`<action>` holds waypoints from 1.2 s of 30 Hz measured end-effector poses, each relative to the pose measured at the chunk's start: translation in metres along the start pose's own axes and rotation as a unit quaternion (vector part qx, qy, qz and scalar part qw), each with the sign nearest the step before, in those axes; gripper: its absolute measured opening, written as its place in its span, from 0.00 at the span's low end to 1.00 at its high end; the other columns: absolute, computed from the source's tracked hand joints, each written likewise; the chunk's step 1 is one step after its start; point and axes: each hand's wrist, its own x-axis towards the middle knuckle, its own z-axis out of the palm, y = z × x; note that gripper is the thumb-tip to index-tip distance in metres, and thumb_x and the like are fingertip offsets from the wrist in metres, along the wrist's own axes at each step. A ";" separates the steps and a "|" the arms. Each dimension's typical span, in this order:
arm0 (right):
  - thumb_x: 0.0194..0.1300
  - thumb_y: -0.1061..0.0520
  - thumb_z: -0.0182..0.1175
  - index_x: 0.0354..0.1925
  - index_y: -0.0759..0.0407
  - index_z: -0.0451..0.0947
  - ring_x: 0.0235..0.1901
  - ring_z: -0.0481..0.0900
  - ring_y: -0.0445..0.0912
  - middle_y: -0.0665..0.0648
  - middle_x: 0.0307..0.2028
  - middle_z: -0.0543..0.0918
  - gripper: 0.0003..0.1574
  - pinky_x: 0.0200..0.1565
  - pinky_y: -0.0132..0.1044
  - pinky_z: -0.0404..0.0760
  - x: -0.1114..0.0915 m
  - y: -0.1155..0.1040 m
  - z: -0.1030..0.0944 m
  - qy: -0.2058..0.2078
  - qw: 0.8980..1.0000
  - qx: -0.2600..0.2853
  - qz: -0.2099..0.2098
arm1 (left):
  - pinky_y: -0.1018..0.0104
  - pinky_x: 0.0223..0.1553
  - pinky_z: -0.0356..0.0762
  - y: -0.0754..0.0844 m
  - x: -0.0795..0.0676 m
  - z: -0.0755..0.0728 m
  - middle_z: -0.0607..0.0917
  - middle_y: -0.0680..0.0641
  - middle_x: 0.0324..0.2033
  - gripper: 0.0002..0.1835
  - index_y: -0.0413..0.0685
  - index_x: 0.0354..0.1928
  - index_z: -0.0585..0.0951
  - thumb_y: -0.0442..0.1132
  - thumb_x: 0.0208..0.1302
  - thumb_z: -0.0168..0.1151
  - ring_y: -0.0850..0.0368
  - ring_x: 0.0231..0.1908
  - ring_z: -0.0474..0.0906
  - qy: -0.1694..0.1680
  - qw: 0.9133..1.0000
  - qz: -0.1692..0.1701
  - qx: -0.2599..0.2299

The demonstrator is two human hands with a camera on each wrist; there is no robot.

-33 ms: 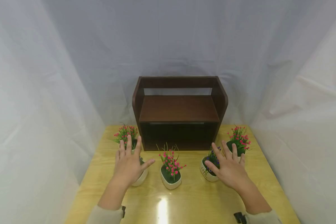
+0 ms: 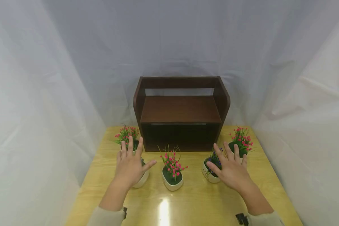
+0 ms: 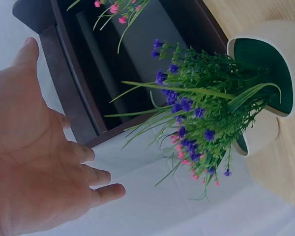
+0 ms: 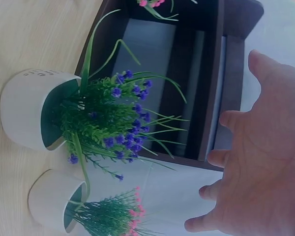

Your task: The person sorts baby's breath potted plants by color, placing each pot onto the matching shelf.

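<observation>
My left hand (image 2: 128,169) is held palm down with fingers spread, above a white pot of purple flowers (image 3: 187,105) that it mostly hides in the head view. Just beyond its fingertips stands a pot of pink flowers (image 2: 127,134). My right hand (image 2: 232,171), fingers also spread, hovers over the near right side, beside another purple-flowered pot (image 2: 210,171). Behind its fingers is a second pink-flowered pot (image 2: 241,141). Between the hands sits a third pink-flowered pot (image 2: 172,179). In both wrist views the palms face the plants with a gap and hold nothing.
A dark brown two-tier wooden shelf (image 2: 181,110) stands at the back middle of the light wooden table (image 2: 192,204), behind the pots. White curtains (image 2: 169,37) hang at the back and both sides, close to the table's edges.
</observation>
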 end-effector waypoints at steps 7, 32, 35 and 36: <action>0.78 0.19 0.46 0.89 0.39 0.44 0.85 0.31 0.78 0.66 0.89 0.40 0.56 0.72 0.91 0.34 0.001 0.000 0.006 0.005 1.000 -0.014 0.001 | 0.21 0.81 0.41 -0.006 0.003 0.006 0.33 0.31 0.86 0.56 0.56 0.89 0.37 0.75 0.76 0.50 0.20 0.84 0.30 -0.002 1.000 0.003 0.002; 0.52 0.30 0.83 0.88 0.64 0.34 0.79 0.54 0.80 0.79 0.82 0.52 0.92 0.72 0.83 0.61 -0.025 0.059 0.031 0.041 0.996 0.074 0.005 | 0.25 0.82 0.51 -0.047 0.038 0.000 0.46 0.32 0.87 0.57 0.44 0.88 0.35 0.72 0.80 0.48 0.26 0.85 0.47 0.019 0.974 0.002 -0.224; 0.54 0.29 0.82 0.88 0.62 0.28 0.77 0.57 0.82 0.80 0.81 0.51 0.94 0.70 0.81 0.68 -0.027 0.069 0.039 0.036 0.993 0.110 0.019 | 0.30 0.84 0.50 -0.054 0.051 -0.003 0.46 0.35 0.88 0.57 0.47 0.89 0.34 0.72 0.80 0.49 0.30 0.86 0.48 0.019 0.958 -0.011 -0.286; 0.55 0.29 0.82 0.88 0.62 0.26 0.77 0.58 0.82 0.81 0.81 0.51 0.94 0.70 0.80 0.69 -0.027 0.072 0.042 0.035 0.992 0.121 0.024 | 0.32 0.85 0.49 -0.055 0.055 -0.004 0.46 0.36 0.88 0.57 0.47 0.88 0.34 0.71 0.79 0.51 0.32 0.86 0.48 0.017 0.952 -0.016 -0.306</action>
